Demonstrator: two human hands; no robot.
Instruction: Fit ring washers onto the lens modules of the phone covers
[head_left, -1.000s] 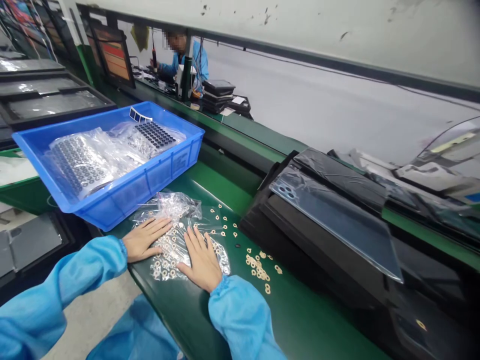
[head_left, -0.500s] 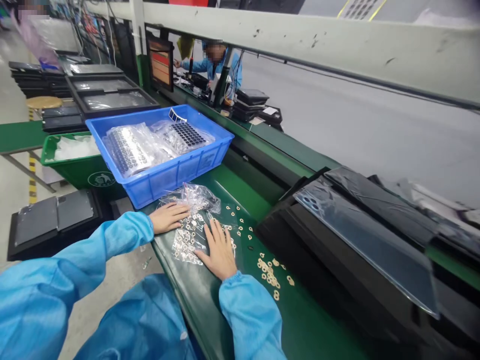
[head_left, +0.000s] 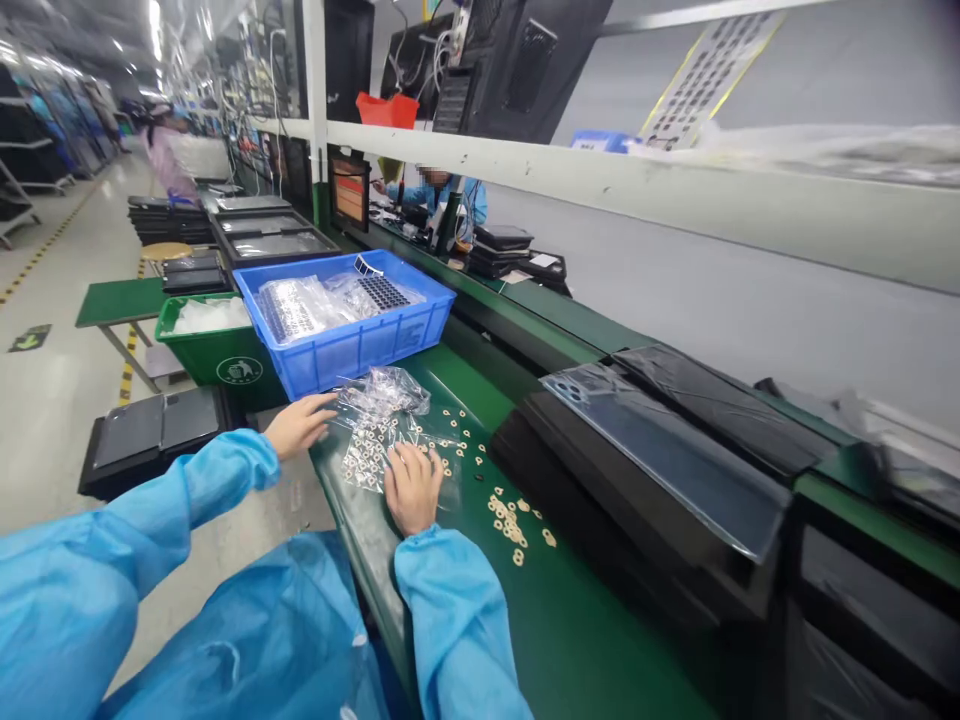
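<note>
A clear plastic bag point(head_left: 365, 452) with several small beige ring-shaped pieces in it lies flat on the green work surface point(head_left: 600, 650). Its crumpled end point(head_left: 391, 390) points away from me. My left hand point(head_left: 301, 425) is at the bag's left edge, fingers stretched out, and I cannot tell whether the tips touch the plastic. On the bag's right part rests my right hand point(head_left: 415, 487), palm down, with its fingers slightly bent. Loose beige rings point(head_left: 508, 518) form a small heap to the right of that hand, and others are scattered beyond it.
Behind the bag stands a blue bin point(head_left: 352, 345) holding plastic-wrapped sheets. A green bin point(head_left: 217, 350) and stacked black trays point(head_left: 150, 430) are at the left. Dark film-covered panels point(head_left: 675, 450) lie at the right. A co-worker's blue sleeve point(head_left: 474, 200) shows behind the bench.
My left hand has drawn back leftward off the bag to its edge. My right hand stays over the bag, its fingers now more bent. The camera view has tilted upward.
</note>
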